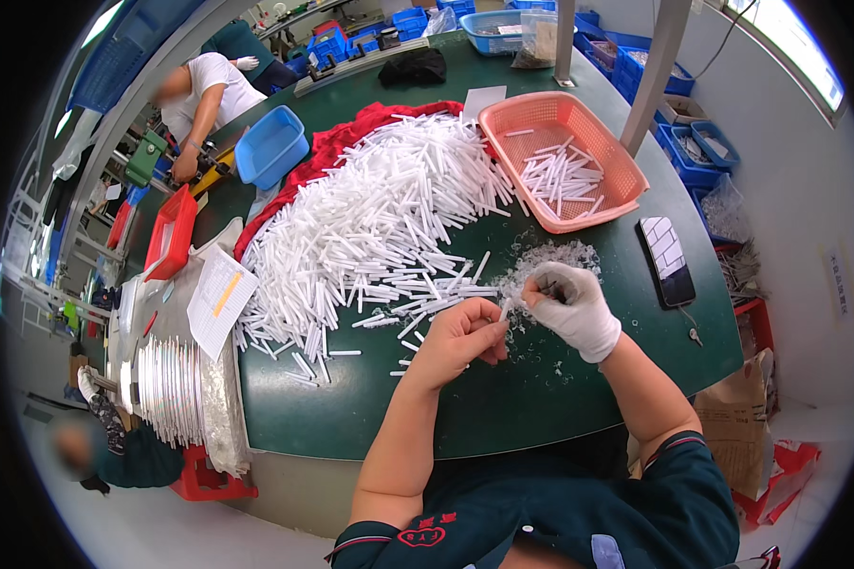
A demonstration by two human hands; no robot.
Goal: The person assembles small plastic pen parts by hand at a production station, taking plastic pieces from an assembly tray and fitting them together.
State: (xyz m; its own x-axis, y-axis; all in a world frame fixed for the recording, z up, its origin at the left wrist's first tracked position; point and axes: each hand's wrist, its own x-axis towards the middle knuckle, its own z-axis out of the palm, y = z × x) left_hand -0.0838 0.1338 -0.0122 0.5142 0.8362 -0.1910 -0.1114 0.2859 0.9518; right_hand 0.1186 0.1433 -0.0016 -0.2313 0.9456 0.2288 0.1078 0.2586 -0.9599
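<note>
My bare left hand [467,339] is closed, pinching a short white plastic tube [504,310] upright between thumb and fingers. Close to its right, my right hand [577,311] wears a white glove with the fingertips bare. Its fingers are curled round something small and dark that I cannot make out. White shavings [567,254] lie on the green table [351,429] around and beyond both hands. A large heap of white tubes [370,204] spreads over a red cloth [375,116] at the left. More tubes lie loose near my left hand.
An orange-pink plastic basket [626,194] with some tubes stands beyond my right hand. A phone [676,287] with keys [696,336] lies at the right. Further left are a blue bin [273,147], a red tray [173,232] and a paper sheet [220,302]. A person [213,95] works at the far left.
</note>
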